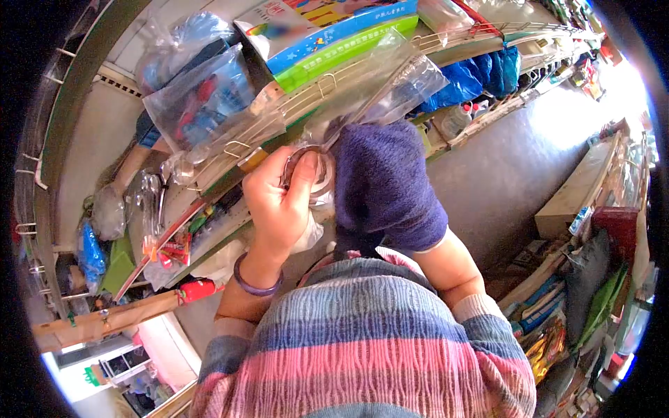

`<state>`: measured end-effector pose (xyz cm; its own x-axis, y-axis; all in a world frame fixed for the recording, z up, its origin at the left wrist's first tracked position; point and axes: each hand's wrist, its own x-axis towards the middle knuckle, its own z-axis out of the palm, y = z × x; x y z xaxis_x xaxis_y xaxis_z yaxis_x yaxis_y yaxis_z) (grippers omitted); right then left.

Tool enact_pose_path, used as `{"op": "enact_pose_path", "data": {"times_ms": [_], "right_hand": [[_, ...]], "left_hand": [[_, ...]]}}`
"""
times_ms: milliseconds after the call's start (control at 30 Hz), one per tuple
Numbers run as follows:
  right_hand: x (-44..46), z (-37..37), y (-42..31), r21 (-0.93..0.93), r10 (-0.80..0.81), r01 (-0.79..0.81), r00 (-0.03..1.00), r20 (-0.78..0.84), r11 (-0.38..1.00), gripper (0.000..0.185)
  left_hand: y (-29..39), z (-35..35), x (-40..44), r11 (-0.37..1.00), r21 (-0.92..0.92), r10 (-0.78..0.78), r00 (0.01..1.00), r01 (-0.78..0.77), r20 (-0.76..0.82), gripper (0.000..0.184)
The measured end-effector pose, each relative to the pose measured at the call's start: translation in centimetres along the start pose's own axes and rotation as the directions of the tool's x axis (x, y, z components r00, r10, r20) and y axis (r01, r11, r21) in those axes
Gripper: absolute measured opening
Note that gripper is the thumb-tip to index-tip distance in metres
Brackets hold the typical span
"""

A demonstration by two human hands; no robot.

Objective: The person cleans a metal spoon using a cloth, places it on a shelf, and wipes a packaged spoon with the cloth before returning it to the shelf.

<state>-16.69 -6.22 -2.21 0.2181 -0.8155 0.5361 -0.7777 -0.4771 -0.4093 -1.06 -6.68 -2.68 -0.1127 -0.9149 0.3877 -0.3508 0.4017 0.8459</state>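
My left hand (275, 198), with a purple bangle at the wrist, is closed on a round shiny thing (323, 180), the thumb pressed over its face. It is partly see-through or wrapped in clear plastic, and I cannot make out its exact kind. A thin straight rod (362, 108) inside a clear plastic bag (411, 82) runs up and right from it; whether the two are joined is unclear. My right hand is covered by a navy fuzzy cloth (383, 184) down to the wrist, so its fingers are hidden. The cloth is beside the round thing.
A wire-edged shelf (306, 104) crosses in front, bearing bagged goods (205, 97) and a colourful box (341, 45). Lower left hang small packets (174, 251). Grey floor (495, 160) stretches right, towards more stocked shelves and a wooden box (578, 188).
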Motion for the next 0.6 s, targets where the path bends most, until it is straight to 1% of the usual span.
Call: {"op": "enact_pose_path", "data": {"times_ms": [33, 100, 200, 233, 300, 333, 400, 433, 467, 533, 600], "right_hand": [[0.0, 0.0, 0.5, -0.017, -0.022, 0.021, 0.999, -0.038, 1.0, 0.023], [-0.1, 0.2, 1.9, 0.066, -0.116, 0.123, 0.989, -0.096, 0.99, 0.023], [-1.0, 0.9, 3.4, 0.157, -0.099, 0.111, 0.992, -0.083, 0.981, 0.027], [-1.1, 0.9, 3.5, 0.106, -0.047, 0.054, 0.997, -0.068, 0.993, 0.027], [-0.9, 0.6, 3.5, 0.056, -0.011, 0.017, 0.995, -0.099, 0.998, 0.027], [-0.4, 0.4, 3.4, 0.056, -0.03, 0.038, 0.989, -0.144, 0.998, 0.026], [0.4, 0.0, 3.4, 0.025, -0.048, 0.053, 0.986, -0.161, 0.998, 0.025], [0.7, -0.1, 3.3, -0.005, -0.046, 0.046, 0.99, -0.132, 0.999, 0.024], [0.9, -0.2, 3.3, -0.033, -0.044, 0.041, 0.994, -0.102, 0.999, 0.023], [1.2, -0.5, 3.3, -0.046, -0.096, 0.092, 0.989, -0.11, 0.995, 0.023], [1.3, -0.6, 3.5, -0.056, -0.152, 0.146, 0.981, -0.123, 0.988, 0.023]], "left_hand": [[0.0, 0.0, -0.1, 0.999, -0.037, -0.016, 1.0, 0.015, -0.023, 0.013], [0.2, 0.3, -0.3, 0.993, -0.111, -0.046, 0.997, 0.038, -0.067, 0.015], [-0.1, 0.1, -0.6, 0.995, -0.084, -0.052, 0.995, 0.045, -0.085, 0.015], [-0.3, 0.2, -0.6, 0.994, -0.102, -0.049, 0.996, 0.041, -0.071, 0.015], [-0.6, 0.4, -0.7, 0.99, -0.14, -0.043, 0.998, 0.037, -0.042, 0.016], [-0.6, 0.4, -0.6, 0.98, -0.182, -0.079, 0.997, 0.082, 0.027, 0.017], [-0.6, 0.3, -0.4, 0.95, -0.256, -0.139, 0.977, 0.178, 0.162, 0.023], [-0.7, 0.2, -0.2, 0.927, -0.288, -0.196, 0.964, 0.242, 0.179, 0.03], [-0.4, 0.2, 0.0, 0.917, -0.325, -0.168, 0.962, 0.232, 0.215, 0.031], [0.6, 0.1, 0.7, 0.892, -0.395, -0.11, 0.953, 0.219, 0.282, 0.033], [-0.2, -0.3, 0.9, 0.813, -0.459, -0.156, 0.895, 0.357, 0.419, 0.032]]}}
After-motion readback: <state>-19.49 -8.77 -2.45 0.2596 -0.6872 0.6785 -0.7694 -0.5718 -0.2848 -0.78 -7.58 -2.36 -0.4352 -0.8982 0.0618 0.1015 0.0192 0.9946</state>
